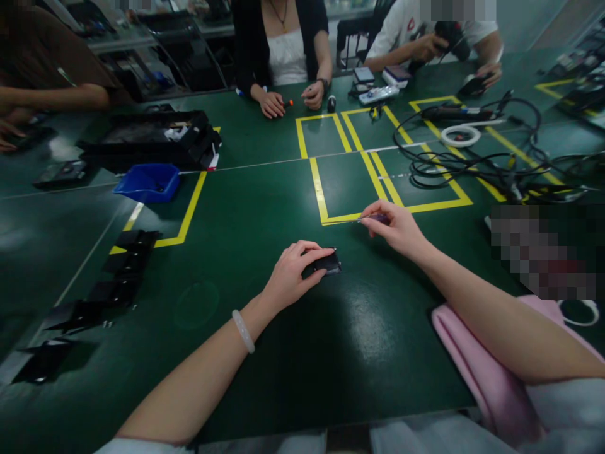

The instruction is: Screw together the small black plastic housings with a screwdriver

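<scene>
My left hand [295,268] is closed around a small black rectangular part [329,260], thumb on its near edge and fingers over its far side. The part lies on the green tabletop, and small shiny points show at its right end. To the right and a little farther off, my right hand [390,227] pinches a slim screwdriver [380,219] with a dark purplish handle. Its thin shaft points left along the yellow tape, apart from the black part. Where the tip ends is hard to make out.
Several black bent parts [116,291] line the left side, near a blue bin [149,183] and a black tray [146,135]. Black cables [444,170] lie at right. A pink cloth [486,359] is under my right forearm. Co-workers sit across the table [265,189].
</scene>
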A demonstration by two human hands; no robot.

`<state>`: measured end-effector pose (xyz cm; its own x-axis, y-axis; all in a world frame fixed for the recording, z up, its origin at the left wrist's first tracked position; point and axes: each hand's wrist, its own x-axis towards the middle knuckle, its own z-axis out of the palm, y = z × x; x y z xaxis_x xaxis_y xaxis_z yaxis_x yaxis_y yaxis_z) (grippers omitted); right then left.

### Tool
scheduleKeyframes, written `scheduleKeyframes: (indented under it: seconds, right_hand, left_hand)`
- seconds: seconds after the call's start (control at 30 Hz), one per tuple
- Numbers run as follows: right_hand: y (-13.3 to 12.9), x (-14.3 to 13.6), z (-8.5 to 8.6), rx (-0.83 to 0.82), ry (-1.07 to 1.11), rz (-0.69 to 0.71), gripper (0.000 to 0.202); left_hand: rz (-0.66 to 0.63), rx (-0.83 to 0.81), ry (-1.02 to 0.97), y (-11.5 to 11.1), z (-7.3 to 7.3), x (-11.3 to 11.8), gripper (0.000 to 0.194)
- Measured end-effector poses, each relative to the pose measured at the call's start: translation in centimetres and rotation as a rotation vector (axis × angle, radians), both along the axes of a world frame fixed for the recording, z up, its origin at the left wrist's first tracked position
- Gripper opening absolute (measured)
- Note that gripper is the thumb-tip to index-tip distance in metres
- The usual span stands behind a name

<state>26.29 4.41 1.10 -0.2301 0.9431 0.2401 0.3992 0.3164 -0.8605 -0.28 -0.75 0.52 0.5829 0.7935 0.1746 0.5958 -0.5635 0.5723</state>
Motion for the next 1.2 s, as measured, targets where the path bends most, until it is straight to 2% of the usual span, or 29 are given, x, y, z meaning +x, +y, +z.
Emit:
scheduleKeyframes:
  seconds: [0.1, 0.2, 0.3, 0.37, 0.4, 0.5, 0.63, 0.83, 1.0, 1.2]
  right_hand:
    - [0.0, 0.1, 1.7, -0.018, 0.177, -0.054, 0.018]
    - [-0.4, -0.4, 3.1, -0.168, 0.391, -0.111, 0.017]
    - [-1.2, -1.8, 3.9, -0.314, 0.591, -0.063, 0.022]
    - [-1.8, -2.9, 4.2, -0.296, 0.623, -0.038, 0.022]
    - [-2.2, -3.4, 4.3, -0.234, 0.626, -0.046, 0.02]
    - [-3.3, -4.5, 4.6, 0.023, 0.503, -0.1, 0.018]
    - [-4.5, -4.6, 4.5, 0.272, 0.186, -0.153, 0.021]
    - [-5.1, -4.6, 4.0, 0.31, -0.012, -0.063, 0.014]
    - [-5.4, -5.0, 3.7, 0.387, -0.173, -0.056, 0.014]
    - [-5.8, -5.1, 3.4, 0.389, -0.266, -0.01, 0.013]
  left_hand:
    - [-0.001, 0.001, -0.012, 0.0, -0.1, 0.0, 0.037]
    - [-0.002, 0.0, -0.024, 0.1, -0.2, 0.0, 0.038]
    - [0.0, -0.003, -0.031, 0.0, -0.2, 0.0, 0.038]
    - [-0.001, -0.009, -0.037, 0.0, -0.2, 0.0, 0.038]
    - [-0.004, -0.015, -0.042, -0.1, -0.2, 0.0, 0.038]
    - [-0.006, -0.027, -0.058, -0.2, -0.2, 0.0, 0.043]
    - [-0.006, -0.032, -0.067, -0.2, -0.2, 0.0, 0.046]
    - [-0.023, -0.064, -0.094, -0.1, -0.4, 0.1, 0.042]
    - [-0.043, -0.085, -0.117, -0.4, -0.4, 0.4, 0.041]
    - [-0.057, -0.085, -0.132, -0.5, -0.4, 0.5, 0.04]
